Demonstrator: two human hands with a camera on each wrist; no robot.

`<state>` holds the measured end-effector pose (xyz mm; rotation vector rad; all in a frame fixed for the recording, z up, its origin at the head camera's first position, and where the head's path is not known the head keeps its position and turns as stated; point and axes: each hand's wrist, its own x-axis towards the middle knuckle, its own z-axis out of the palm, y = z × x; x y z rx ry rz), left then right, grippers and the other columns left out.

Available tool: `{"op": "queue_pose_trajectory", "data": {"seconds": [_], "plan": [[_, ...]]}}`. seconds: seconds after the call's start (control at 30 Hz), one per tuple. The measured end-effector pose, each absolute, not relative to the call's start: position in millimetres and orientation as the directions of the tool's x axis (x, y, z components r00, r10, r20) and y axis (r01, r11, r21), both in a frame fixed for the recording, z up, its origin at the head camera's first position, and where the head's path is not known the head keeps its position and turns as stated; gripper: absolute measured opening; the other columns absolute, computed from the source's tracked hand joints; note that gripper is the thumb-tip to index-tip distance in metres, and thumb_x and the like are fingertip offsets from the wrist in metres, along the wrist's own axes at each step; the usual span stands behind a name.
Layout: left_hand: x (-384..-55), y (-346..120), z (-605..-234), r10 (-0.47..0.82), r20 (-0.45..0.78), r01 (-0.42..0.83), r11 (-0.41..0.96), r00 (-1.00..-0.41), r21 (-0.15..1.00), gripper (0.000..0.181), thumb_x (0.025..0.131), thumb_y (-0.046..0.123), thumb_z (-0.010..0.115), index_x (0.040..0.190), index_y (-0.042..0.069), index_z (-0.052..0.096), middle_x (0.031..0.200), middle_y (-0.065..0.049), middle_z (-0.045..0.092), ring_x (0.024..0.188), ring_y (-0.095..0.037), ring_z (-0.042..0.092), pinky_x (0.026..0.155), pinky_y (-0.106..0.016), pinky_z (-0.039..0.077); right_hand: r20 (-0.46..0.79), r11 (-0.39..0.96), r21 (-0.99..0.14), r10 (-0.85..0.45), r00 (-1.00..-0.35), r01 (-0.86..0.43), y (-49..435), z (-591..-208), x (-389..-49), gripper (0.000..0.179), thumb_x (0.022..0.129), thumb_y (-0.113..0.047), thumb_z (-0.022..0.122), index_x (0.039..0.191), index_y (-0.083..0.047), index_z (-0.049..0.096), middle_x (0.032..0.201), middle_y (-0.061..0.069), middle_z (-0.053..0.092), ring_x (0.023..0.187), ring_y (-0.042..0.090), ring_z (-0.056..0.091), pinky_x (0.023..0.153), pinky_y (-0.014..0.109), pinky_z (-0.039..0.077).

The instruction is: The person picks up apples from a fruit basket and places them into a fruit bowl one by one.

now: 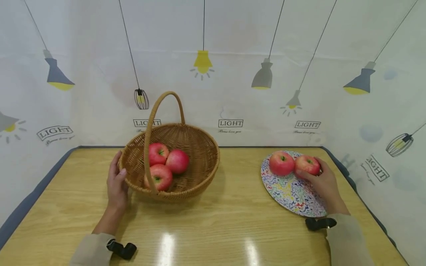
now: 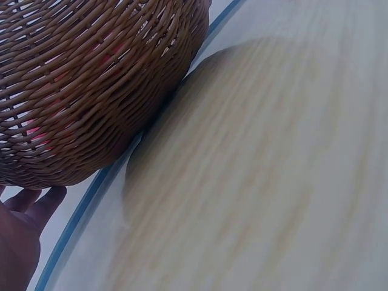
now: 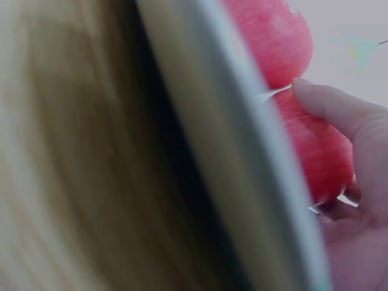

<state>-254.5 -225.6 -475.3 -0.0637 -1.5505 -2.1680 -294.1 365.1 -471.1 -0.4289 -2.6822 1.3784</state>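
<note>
- The left hand rests its fairly straight fingers against the side of a round brown woven basket with a tall arched handle, probably to steady it.
- Well apart from it, the right hand pinches a round pinkish-red apple on an oval plate with multicoloured squiggles, thumb and fingers on opposite sides, likely for a secure hold.
- That apple looks glossy and faintly streaked, stem upward (a second red apple sits just beside it).
</note>
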Motion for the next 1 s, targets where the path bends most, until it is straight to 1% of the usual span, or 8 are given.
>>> {"op": "queue_pose_trajectory", "data": {"seconds": [0.1,0.23,0.37,0.57,0.73,0.9,1.0], "plan": [[-253.7,-225.1,-476.4,-0.326,0.301,0.388,-0.249,-0.896,0.887,0.057,0.098,0.019,0.044,0.155,0.016,0.038,0.145,0.005,0.048,0.124,-0.013,0.050,0.094,-0.019,0.050,-0.031,0.561,-0.805,0.287,-0.957,0.194,366.4,-470.7,-293.5,0.106,0.088,-0.053,0.071,0.163,-0.011,0.010,0.166,0.024,0.022,0.147,0.047,0.029,0.118,0.065,0.029],[-252.9,-224.4,-478.9,-0.309,0.308,0.385,-0.229,-0.900,0.894,0.059,0.098,0.025,0.047,0.156,0.017,0.036,0.147,0.004,0.045,0.125,-0.012,0.049,0.094,-0.018,0.049,-0.047,0.545,-0.812,0.293,-0.955,0.208,367.0,-471.5,-293.4,0.108,0.088,-0.055,0.071,0.164,-0.013,0.007,0.167,0.023,0.018,0.149,0.047,0.026,0.119,0.065,0.027],[-254.2,-224.5,-480.8,-0.304,0.314,0.389,-0.227,-0.899,0.893,0.059,0.098,0.024,0.046,0.156,0.016,0.036,0.147,0.004,0.045,0.126,-0.012,0.049,0.096,-0.018,0.048,-0.080,0.518,-0.820,0.314,-0.946,0.241,367.1,-471.7,-290.8,0.112,0.087,-0.055,0.072,0.164,-0.015,0.001,0.169,0.022,0.012,0.152,0.047,0.020,0.120,0.065,0.024],[-254.0,-226.2,-482.4,-0.322,0.300,0.378,-0.213,-0.898,0.901,0.059,0.098,0.025,0.045,0.156,0.016,0.037,0.148,0.003,0.045,0.127,-0.013,0.049,0.096,-0.017,0.049,-0.081,0.499,-0.833,0.317,-0.945,0.239,365.0,-469.1,-288.6,0.114,0.086,-0.050,0.075,0.164,-0.015,-0.001,0.169,0.022,0.008,0.154,0.046,0.017,0.121,0.063,0.023],[-254.6,-229.5,-481.7,-0.321,0.297,0.370,-0.196,-0.899,0.908,0.060,0.098,0.026,0.045,0.156,0.017,0.036,0.150,0.001,0.043,0.128,-0.015,0.047,0.095,-0.017,0.049,-0.037,0.505,-0.836,0.340,-0.940,0.215,364.8,-465.2,-288.8,0.108,0.089,-0.044,0.075,0.164,-0.015,0.004,0.169,0.021,0.013,0.153,0.044,0.022,0.120,0.060,0.028],[-255.7,-232.8,-480.9,-0.309,0.299,0.362,-0.172,-0.903,0.916,0.060,0.098,0.027,0.044,0.156,0.016,0.035,0.150,0.001,0.042,0.129,-0.016,0.046,0.096,-0.016,0.048,0.082,0.532,-0.834,0.384,-0.919,0.148,364.0,-453.4,-282.9,0.096,0.092,-0.030,0.073,0.164,-0.015,0.012,0.168,0.017,0.020,0.154,0.039,0.024,0.121,0.057,0.029],[-256.2,-234.9,-479.3,-0.303,0.297,0.359,-0.173,-0.905,0.917,0.060,0.098,0.026,0.043,0.157,0.015,0.034,0.150,0.000,0.041,0.131,-0.017,0.045,0.097,-0.016,0.048,0.154,0.554,-0.828,0.382,-0.911,0.093,360.8,-440.4,-279.8,0.093,0.092,-0.027,0.074,0.163,-0.016,0.015,0.168,0.013,0.022,0.155,0.035,0.024,0.122,0.056,0.028]]}}
